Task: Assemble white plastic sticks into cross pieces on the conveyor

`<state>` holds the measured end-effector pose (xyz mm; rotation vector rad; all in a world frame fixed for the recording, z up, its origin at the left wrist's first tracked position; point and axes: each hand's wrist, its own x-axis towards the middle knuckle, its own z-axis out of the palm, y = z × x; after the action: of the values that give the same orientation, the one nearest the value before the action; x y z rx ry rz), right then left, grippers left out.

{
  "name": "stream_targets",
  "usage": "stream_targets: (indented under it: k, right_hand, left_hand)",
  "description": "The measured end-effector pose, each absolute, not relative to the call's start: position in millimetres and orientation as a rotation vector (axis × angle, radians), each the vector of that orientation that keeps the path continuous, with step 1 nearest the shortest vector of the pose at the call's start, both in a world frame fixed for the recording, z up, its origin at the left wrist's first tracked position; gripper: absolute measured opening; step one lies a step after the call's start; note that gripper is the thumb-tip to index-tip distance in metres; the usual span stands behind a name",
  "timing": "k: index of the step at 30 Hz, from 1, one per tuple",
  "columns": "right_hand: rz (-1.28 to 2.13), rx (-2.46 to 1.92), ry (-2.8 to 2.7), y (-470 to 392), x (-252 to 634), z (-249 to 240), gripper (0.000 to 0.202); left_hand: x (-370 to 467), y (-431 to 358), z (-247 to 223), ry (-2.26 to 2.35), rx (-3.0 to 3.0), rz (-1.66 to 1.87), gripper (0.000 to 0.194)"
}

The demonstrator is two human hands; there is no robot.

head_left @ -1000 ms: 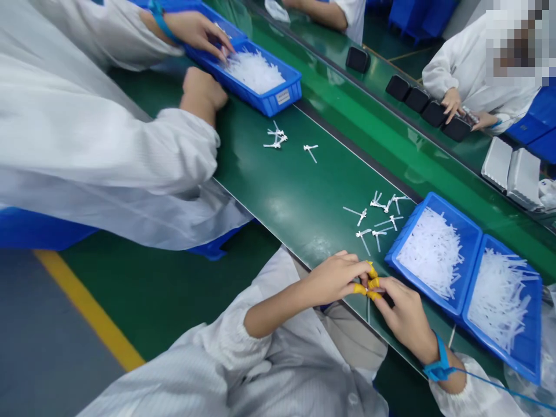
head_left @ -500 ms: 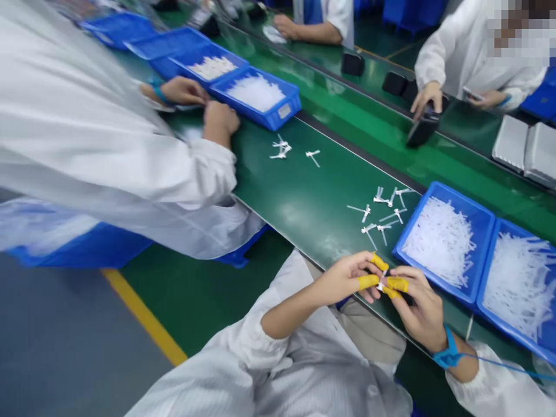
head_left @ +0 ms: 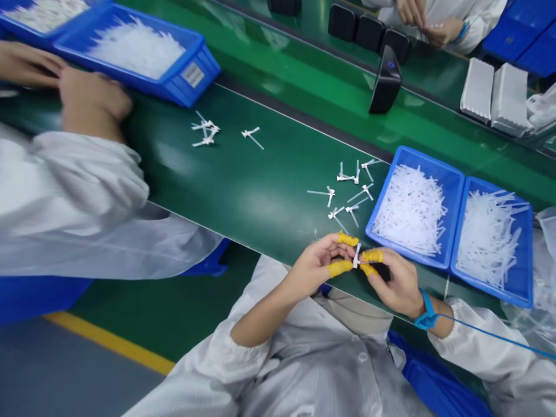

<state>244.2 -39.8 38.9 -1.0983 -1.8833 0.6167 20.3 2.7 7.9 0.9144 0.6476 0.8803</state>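
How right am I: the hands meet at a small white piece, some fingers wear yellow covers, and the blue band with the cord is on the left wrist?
The wrist is wrong: the head view shows the blue band with the cord on the right wrist. Left hand and right hand do meet at the white piece, some fingers in yellow covers.
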Motion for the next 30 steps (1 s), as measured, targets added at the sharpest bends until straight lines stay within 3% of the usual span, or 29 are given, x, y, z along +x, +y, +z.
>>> stream_targets:
  k: [18,30]
  right_hand:
    - [0.946,-1.213,-1.671,-46.1,241.9,36.2,0.026]
    - [0.924,-1.297,-1.679,-44.5,236.8,43.2,0.016]
  left_hand:
    - [25.6,-6.0,17.3,0.829,0.930,0.931,0.034]
    - [25.9,-15.6,13.2,0.892,1.117,1.029,0.029]
